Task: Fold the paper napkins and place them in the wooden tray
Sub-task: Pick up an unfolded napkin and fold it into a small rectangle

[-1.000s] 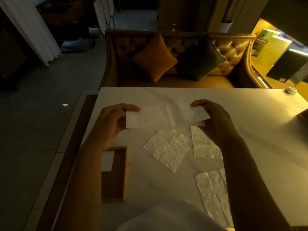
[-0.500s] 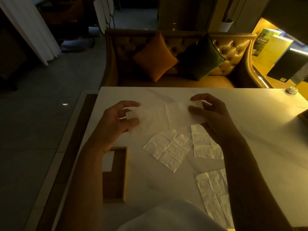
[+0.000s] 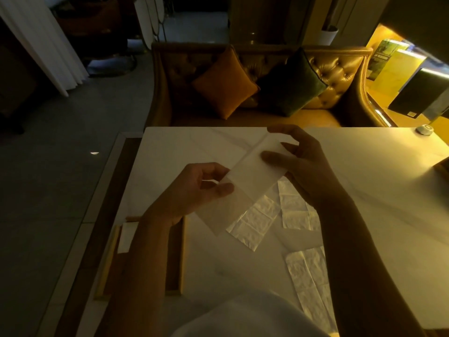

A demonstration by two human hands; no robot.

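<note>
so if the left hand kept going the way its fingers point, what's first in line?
The held napkin it already pinches, then the right hand at the strip's far end. Depth is unclear, but nothing else seems to lie between the left hand and those.

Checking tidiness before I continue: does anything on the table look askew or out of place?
Only mildly: three unfolded napkins lie scattered at differing angles on the marble table, and one overlaps another. Nothing looks spilled or torn.

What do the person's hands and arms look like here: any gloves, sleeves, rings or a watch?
The left hand and right hand are bare, with no gloves. Both forearms are uncovered up to the frame's lower edge; no sleeves, watch or bracelet show. The dim light hides any rings. A pale garment shows below.
</note>
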